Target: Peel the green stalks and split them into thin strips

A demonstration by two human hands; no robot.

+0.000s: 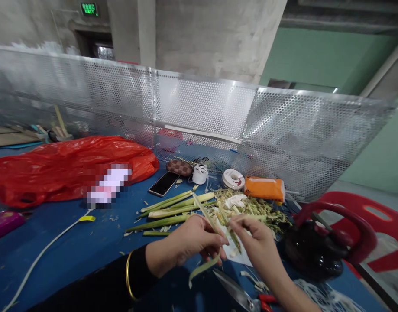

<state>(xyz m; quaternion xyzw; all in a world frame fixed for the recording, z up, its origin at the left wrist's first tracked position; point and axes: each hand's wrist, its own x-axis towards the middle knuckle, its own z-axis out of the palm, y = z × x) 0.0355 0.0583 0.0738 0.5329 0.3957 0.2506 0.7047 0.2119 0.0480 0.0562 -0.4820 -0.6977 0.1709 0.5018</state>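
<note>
My left hand is closed around a pale green plant stalk that points up and away from me. A thin peeled strip curls down below its fingers. Just to the right, my right hand is pinched, thumb against fingers; what sits between the fingertips is too small to make out. Several more green stalks lie on the blue table beyond my left hand. Behind my right hand spreads a heap of plant scraps. Shears with red handles lie below the hands, partly hidden by my right forearm.
A dark kettle stands at right before a red chair. Toward the perforated metal screen lie a phone, patterned case, white string, ribbon spool and orange packet. A red plastic bag covers the left.
</note>
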